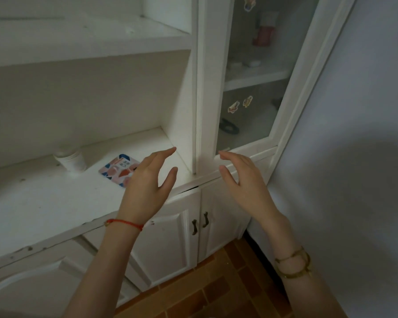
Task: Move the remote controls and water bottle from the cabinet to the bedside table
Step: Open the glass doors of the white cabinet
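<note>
Head view report: you face a white cabinet (200, 88) standing against a grey-blue wall (354, 134), with a brown brick-pattern floor (216, 294) at its foot. The left section has open shelves. The right section is closed by a glass door (257, 111) with small stickers (233, 106) on the pane. Below the main shelf (44, 198) are closed cupboard doors (168, 244) with two dark handles (194, 227) side by side.

Contents noted:
- On the main shelf, a white cup (71, 160) stands towards the back, tilted.
- Just to its right a colourful card (118, 168) lies flat.
- Behind the glass, a reddish item (264, 34) sits on the upper shelf, and a dark ring-shaped object (229, 127) lies lower down. Both are too blurred to identify.
- The remote controls and water bottle cannot be located from this view.

Hands: both are raised in the air in front of the cabinet, palms turned towards each other.
- Your left hand (147, 187), with a red string bracelet (124, 223) at the wrist, is over the front of the main shelf and partly covers the card. Its fingers are extended, spread and hold nothing.
- Your right hand (241, 180), with a gold bangle (293, 263) on the forearm, is in front of the lower rail of the glass door. Its fingers are straight, the thumb is apart, and it grips nothing.
</note>
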`<state>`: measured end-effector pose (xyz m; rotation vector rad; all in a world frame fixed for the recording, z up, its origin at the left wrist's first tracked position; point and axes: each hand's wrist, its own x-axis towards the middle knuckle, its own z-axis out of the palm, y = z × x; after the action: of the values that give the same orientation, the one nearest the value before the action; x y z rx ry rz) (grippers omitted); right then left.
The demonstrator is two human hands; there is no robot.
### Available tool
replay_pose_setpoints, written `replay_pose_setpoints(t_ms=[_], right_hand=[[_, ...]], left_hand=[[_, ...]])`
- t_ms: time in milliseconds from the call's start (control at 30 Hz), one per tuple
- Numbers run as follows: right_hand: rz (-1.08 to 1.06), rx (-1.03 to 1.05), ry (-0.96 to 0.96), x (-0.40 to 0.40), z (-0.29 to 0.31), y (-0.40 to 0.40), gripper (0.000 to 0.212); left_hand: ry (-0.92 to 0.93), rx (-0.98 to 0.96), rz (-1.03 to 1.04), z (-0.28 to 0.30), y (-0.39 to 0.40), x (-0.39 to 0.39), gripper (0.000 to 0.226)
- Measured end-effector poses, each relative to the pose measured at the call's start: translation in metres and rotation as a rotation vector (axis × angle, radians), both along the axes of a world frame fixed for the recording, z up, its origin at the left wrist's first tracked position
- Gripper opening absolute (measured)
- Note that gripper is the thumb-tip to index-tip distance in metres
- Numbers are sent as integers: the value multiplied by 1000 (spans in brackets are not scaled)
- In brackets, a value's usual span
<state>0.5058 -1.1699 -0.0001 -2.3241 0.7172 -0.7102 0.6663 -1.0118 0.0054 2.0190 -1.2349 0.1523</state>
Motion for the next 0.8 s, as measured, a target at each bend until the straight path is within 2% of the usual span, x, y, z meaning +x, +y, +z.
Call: replay_pose_setpoints(t_ms=[233, 567, 800], right_hand=[[22, -139, -128, 22, 49, -30, 40], [-19, -345, -390, 53, 160, -63, 40], [-37, -422, -405, 61, 198, -73, 41]], left_hand=[[-100, -103, -14, 52, -29, 16, 41], [-291, -351, -37, 152, -77, 40, 40], [-388, -444, -36, 193, -96, 45, 39]])
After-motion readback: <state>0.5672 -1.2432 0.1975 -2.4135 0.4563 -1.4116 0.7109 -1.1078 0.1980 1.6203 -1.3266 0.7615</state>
